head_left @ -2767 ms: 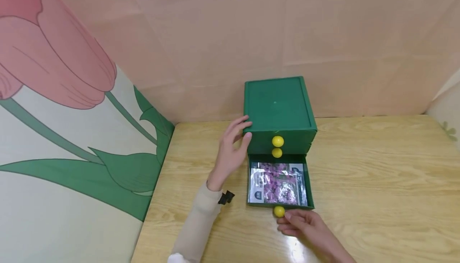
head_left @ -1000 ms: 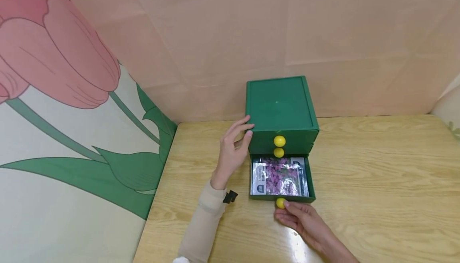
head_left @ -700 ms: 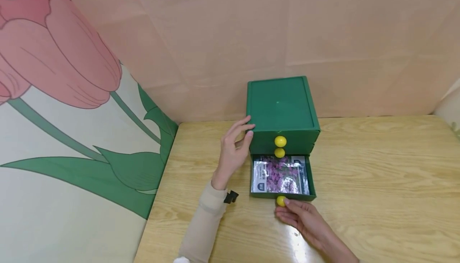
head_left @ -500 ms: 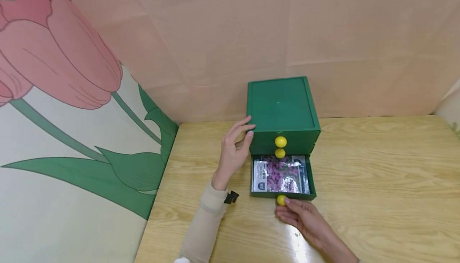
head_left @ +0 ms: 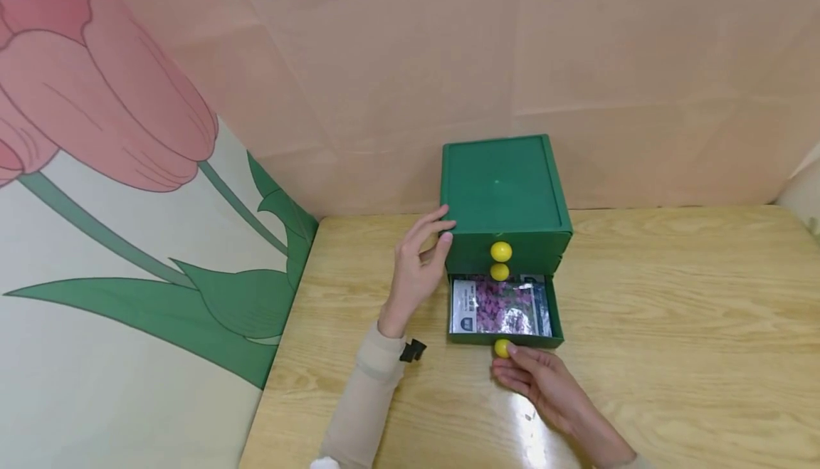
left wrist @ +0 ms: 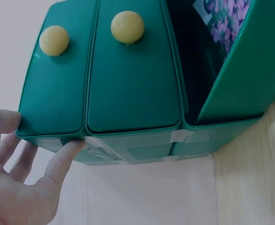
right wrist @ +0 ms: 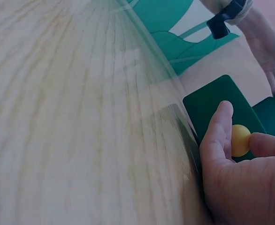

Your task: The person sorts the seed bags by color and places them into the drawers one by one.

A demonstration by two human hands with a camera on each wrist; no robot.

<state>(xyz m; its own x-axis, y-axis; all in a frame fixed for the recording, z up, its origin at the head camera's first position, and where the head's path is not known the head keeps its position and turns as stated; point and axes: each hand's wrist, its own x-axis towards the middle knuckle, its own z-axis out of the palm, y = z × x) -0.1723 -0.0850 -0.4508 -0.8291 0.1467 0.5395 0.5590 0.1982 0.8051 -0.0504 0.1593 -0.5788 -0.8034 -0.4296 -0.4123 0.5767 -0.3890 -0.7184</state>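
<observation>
A green drawer cabinet (head_left: 502, 184) with yellow ball knobs stands against the back wall. Its bottom drawer (head_left: 506, 339) is pulled out, and glossy packets with pink flower pictures (head_left: 502, 305) lie inside. My right hand (head_left: 544, 383) pinches that drawer's yellow knob (right wrist: 240, 140) between thumb and finger. My left hand (head_left: 416, 262) rests its spread fingers and thumb on the cabinet's upper left front corner. The left wrist view shows one left fingertip (left wrist: 72, 147) against the cabinet's side. The two upper drawers, with their knobs (head_left: 501, 252), are pushed in.
The cabinet stands on a wood-grain table (head_left: 679, 327) that meets a peach cloth wall (head_left: 410, 85) behind. On the left hangs a panel printed with a large tulip (head_left: 128, 92). A black clip (head_left: 413, 350) sits at my left sleeve.
The bottom drawer has slid inward toward the cabinet, with my right hand moving along on its knob. My left hand has kept its place on the corner.
</observation>
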